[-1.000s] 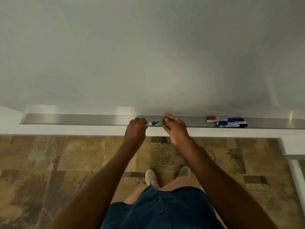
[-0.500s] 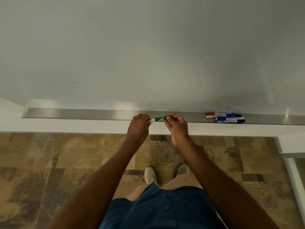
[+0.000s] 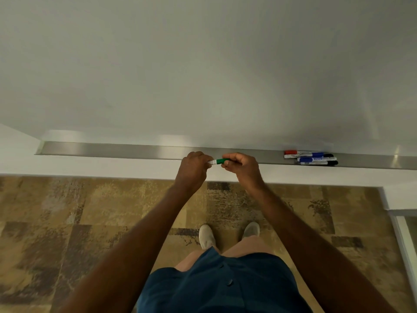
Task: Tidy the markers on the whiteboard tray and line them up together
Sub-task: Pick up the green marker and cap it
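Observation:
A green marker (image 3: pixel 217 161) is held level between both hands just in front of the metal whiteboard tray (image 3: pixel 112 150). My left hand (image 3: pixel 194 169) grips its white barrel. My right hand (image 3: pixel 242 167) grips the green cap end, and the cap sits on the marker. On the tray to the right lies a cluster of markers (image 3: pixel 312 157): one with a red cap, two blue and black ones, lying lengthwise side by side.
The whiteboard (image 3: pixel 203 64) fills the upper view. Below the tray runs a white wall strip, then brown patterned carpet (image 3: pixel 90 222). My shoes (image 3: pixel 207 237) stand close to the wall. A white frame (image 3: pixel 404 236) stands at the right edge.
The green cap, apart from the marker tip a second ago, has been pushed onto it. Both hands have come closer together.

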Available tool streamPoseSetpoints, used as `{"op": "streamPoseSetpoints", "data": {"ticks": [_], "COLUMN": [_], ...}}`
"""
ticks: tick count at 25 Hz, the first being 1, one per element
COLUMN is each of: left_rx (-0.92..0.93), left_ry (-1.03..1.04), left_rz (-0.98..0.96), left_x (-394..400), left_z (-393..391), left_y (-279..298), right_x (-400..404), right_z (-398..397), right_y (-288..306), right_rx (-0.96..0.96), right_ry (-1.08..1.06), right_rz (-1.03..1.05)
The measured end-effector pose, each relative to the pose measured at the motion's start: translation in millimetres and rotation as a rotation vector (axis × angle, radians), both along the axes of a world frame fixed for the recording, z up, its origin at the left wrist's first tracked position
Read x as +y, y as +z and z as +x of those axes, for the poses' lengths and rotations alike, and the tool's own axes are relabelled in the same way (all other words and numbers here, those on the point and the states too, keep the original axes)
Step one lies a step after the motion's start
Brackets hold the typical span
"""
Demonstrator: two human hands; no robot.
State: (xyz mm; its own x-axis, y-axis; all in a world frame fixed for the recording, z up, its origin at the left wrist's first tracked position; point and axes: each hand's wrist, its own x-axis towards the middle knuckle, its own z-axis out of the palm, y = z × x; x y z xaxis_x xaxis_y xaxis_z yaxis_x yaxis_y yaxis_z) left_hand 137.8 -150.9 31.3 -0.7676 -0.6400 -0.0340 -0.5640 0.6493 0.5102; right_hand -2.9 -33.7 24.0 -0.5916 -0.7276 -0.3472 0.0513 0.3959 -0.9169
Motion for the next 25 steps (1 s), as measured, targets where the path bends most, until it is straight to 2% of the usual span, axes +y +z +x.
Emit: {"op": "streamPoseSetpoints", "data": {"ticks": [5,11,15,20,25], "left_rx": [0.021,-0.028,-0.162,-0.281,-0.298], "left_ry": [-0.048,-0.083,-0.046,0.016,0.008], "left_rz": [-0.027,-0.086,-0.196,-0.192,-0.162], "left_x": [-3.8,-12.1,-28.0,-36.6,-35.5], "left_z": [-3.1,-6.2,-13.9,-21.0,-26.7], "left_y": [3.4,-0.3,-10.4,-30.6,-46.7], "right_x": [-0.2,-5.7,-6.7,37.1,99.1], "right_z": [-12.7,-11.0,-6.4,-45.8,-113.8], "right_y": [4.0,-4.9,-15.3,-32.3,-42.9], "right_rx": [-0.016,-0.002,0.127,0.26,0.568], "right_ry": [0.104,0.084,0.045,-0.06,-0.222], "right_rz": [-0.016,-0.001,0.074,0.227,0.347]}}
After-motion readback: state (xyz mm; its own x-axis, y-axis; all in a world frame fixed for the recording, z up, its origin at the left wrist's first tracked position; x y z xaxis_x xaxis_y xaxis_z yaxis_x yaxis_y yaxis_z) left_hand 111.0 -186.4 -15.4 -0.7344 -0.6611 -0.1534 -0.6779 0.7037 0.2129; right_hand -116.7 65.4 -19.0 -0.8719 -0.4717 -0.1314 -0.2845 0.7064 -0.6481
